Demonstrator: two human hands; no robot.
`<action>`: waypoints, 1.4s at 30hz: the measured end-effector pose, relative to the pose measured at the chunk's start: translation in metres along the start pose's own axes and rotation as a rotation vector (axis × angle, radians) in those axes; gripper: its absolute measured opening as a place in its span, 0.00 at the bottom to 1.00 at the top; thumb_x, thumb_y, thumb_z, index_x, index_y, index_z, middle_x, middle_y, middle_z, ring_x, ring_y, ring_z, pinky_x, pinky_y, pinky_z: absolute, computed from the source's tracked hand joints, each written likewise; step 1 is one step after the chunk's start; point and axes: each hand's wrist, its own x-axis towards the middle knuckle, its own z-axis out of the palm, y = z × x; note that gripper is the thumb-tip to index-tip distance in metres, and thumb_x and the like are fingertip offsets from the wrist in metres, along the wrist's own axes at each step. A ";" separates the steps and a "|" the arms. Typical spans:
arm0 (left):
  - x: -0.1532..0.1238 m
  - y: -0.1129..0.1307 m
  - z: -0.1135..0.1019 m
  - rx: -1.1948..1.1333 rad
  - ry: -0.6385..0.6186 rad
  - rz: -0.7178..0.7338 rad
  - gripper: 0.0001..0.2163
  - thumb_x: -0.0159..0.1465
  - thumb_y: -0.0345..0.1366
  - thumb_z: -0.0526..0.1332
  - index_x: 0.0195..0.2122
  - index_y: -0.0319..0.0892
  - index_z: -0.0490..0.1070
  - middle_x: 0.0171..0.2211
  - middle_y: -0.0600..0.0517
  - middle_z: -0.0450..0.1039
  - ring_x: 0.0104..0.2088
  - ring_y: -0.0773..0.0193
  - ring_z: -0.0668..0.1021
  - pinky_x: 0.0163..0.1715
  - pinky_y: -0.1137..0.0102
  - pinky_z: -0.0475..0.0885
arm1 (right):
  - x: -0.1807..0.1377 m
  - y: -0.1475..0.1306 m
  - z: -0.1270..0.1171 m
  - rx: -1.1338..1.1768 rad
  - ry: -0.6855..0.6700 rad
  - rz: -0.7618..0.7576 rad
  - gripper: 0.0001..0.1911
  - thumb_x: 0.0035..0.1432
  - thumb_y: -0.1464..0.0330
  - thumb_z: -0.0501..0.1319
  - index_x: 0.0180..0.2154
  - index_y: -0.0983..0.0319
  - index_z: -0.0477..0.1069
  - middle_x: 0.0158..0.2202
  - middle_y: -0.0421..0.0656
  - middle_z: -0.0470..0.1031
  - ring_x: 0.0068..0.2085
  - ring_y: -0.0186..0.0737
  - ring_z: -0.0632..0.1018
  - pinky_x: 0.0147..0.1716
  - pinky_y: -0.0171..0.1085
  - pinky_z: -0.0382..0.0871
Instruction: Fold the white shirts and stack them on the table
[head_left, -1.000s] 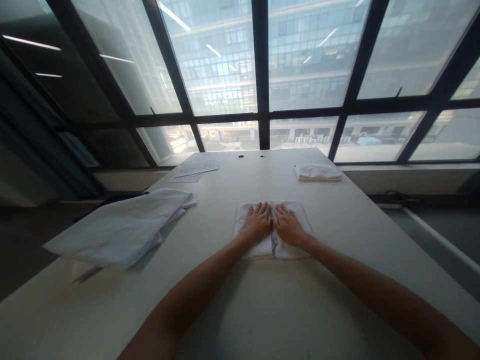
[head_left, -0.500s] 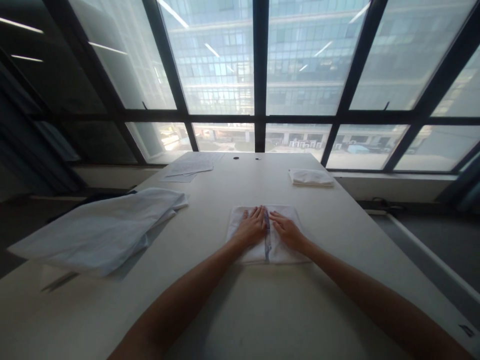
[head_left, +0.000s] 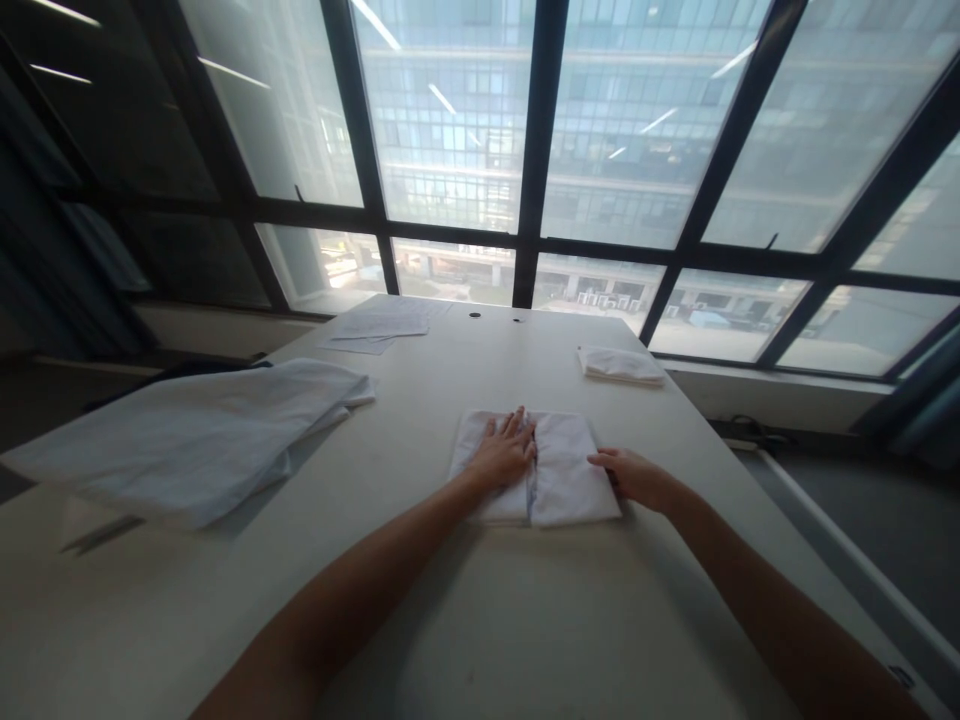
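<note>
A white folded cloth (head_left: 570,480), perhaps a garment, lies flat on the white table (head_left: 465,620) in front of me, with a seam or gap running down its middle. My left hand (head_left: 504,455) rests flat on its left half, fingers spread and reaching the middle line. At the cloth's right edge, my right hand (head_left: 634,477) pinches the fabric between thumb and fingers; part of those fingers is hidden beneath the edge.
A large loose white cloth (head_left: 202,430) is heaped at the left, over something dark. Papers (head_left: 382,326) lie at the far left, and a small folded white cloth (head_left: 621,365) at the far right. Tall framed windows (head_left: 457,130) stand beyond the table.
My right hand has moved from the cloth's middle out to its right edge and taken hold there. The left hand stays in place, fingers more spread. The view has tilted slightly.
</note>
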 end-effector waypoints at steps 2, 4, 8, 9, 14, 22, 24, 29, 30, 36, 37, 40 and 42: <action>0.000 0.000 0.000 -0.002 -0.011 0.003 0.26 0.76 0.43 0.44 0.72 0.38 0.54 0.73 0.36 0.47 0.72 0.43 0.55 0.67 0.43 0.53 | 0.002 0.002 0.004 0.094 -0.104 -0.012 0.20 0.53 0.64 0.70 0.48 0.63 0.74 0.47 0.52 0.82 0.43 0.45 0.83 0.44 0.40 0.78; 0.001 -0.001 -0.001 -0.010 -0.016 0.009 0.27 0.76 0.42 0.44 0.72 0.37 0.53 0.73 0.36 0.50 0.72 0.43 0.56 0.66 0.43 0.53 | 0.004 0.003 0.006 0.133 -0.157 -0.042 0.26 0.49 0.67 0.72 0.50 0.63 0.73 0.49 0.52 0.81 0.44 0.46 0.82 0.46 0.41 0.77; 0.002 -0.001 -0.001 -0.036 -0.018 0.032 0.26 0.76 0.40 0.43 0.72 0.39 0.52 0.72 0.37 0.52 0.71 0.46 0.57 0.66 0.43 0.53 | 0.002 -0.003 0.011 0.071 -0.126 -0.107 0.31 0.47 0.69 0.71 0.55 0.60 0.72 0.50 0.48 0.81 0.45 0.47 0.82 0.43 0.40 0.78; 0.003 -0.001 -0.001 -0.045 -0.019 0.035 0.25 0.75 0.39 0.43 0.72 0.39 0.52 0.72 0.38 0.52 0.71 0.46 0.56 0.66 0.43 0.53 | 0.001 -0.006 0.013 0.051 -0.113 -0.125 0.32 0.47 0.69 0.70 0.56 0.60 0.72 0.50 0.48 0.81 0.45 0.47 0.82 0.42 0.40 0.78; 0.003 -0.001 -0.006 -0.073 -0.023 0.012 0.26 0.75 0.38 0.43 0.73 0.39 0.50 0.73 0.37 0.50 0.72 0.45 0.55 0.67 0.44 0.53 | -0.003 -0.030 0.036 -0.051 -0.038 -0.226 0.31 0.45 0.71 0.66 0.54 0.63 0.73 0.43 0.46 0.82 0.39 0.44 0.80 0.34 0.36 0.75; -0.061 0.021 -0.014 -0.017 -0.127 0.071 0.30 0.70 0.36 0.47 0.72 0.26 0.48 0.72 0.28 0.47 0.72 0.39 0.52 0.67 0.44 0.54 | -0.010 -0.071 0.078 -0.218 0.078 -0.244 0.30 0.43 0.74 0.61 0.52 0.67 0.76 0.32 0.44 0.81 0.29 0.39 0.77 0.26 0.33 0.68; -0.075 0.030 -0.005 -0.020 -0.094 0.087 0.31 0.69 0.35 0.50 0.71 0.24 0.48 0.72 0.26 0.46 0.73 0.38 0.50 0.68 0.44 0.51 | -0.009 -0.078 0.089 -0.251 0.080 -0.243 0.30 0.43 0.75 0.61 0.52 0.68 0.76 0.30 0.43 0.81 0.28 0.39 0.77 0.26 0.33 0.69; -0.069 0.020 -0.009 -0.593 0.022 0.044 0.28 0.62 0.33 0.55 0.65 0.35 0.64 0.67 0.35 0.62 0.69 0.44 0.62 0.67 0.49 0.56 | 0.002 -0.091 0.123 -0.333 0.067 -0.298 0.29 0.46 0.77 0.61 0.53 0.68 0.76 0.27 0.40 0.78 0.24 0.33 0.73 0.23 0.30 0.63; -0.065 0.011 -0.016 -0.750 0.067 0.021 0.25 0.63 0.32 0.54 0.62 0.38 0.69 0.63 0.39 0.69 0.66 0.47 0.68 0.66 0.52 0.60 | 0.004 -0.092 0.132 -0.340 0.057 -0.309 0.28 0.47 0.77 0.61 0.53 0.67 0.77 0.26 0.38 0.77 0.23 0.31 0.71 0.22 0.29 0.61; -0.059 -0.056 -0.048 -1.634 0.126 -0.536 0.18 0.69 0.45 0.54 0.47 0.36 0.75 0.35 0.45 0.79 0.32 0.59 0.80 0.36 0.66 0.76 | 0.020 -0.082 0.181 -0.329 -0.215 -0.320 0.21 0.58 0.70 0.60 0.52 0.65 0.77 0.25 0.38 0.75 0.20 0.30 0.69 0.19 0.30 0.61; -0.060 -0.064 -0.048 -1.728 0.126 -0.628 0.19 0.69 0.47 0.54 0.48 0.36 0.73 0.34 0.46 0.78 0.30 0.61 0.79 0.33 0.67 0.76 | 0.024 -0.076 0.183 -0.320 -0.217 -0.352 0.20 0.59 0.68 0.58 0.51 0.65 0.78 0.27 0.40 0.77 0.21 0.31 0.71 0.20 0.31 0.64; -0.062 -0.074 -0.042 -1.764 0.148 -0.756 0.22 0.67 0.42 0.61 0.59 0.38 0.67 0.37 0.48 0.77 0.29 0.64 0.78 0.31 0.71 0.74 | 0.037 -0.051 0.174 -0.324 0.028 -0.583 0.19 0.60 0.66 0.55 0.48 0.64 0.79 0.37 0.47 0.81 0.34 0.39 0.79 0.33 0.37 0.75; -0.062 -0.072 -0.035 -1.654 0.158 -0.713 0.33 0.62 0.33 0.65 0.68 0.41 0.57 0.40 0.48 0.78 0.31 0.65 0.78 0.31 0.73 0.73 | 0.046 -0.031 0.164 -0.384 0.244 -0.728 0.21 0.60 0.66 0.54 0.48 0.64 0.79 0.46 0.51 0.81 0.47 0.46 0.80 0.48 0.45 0.75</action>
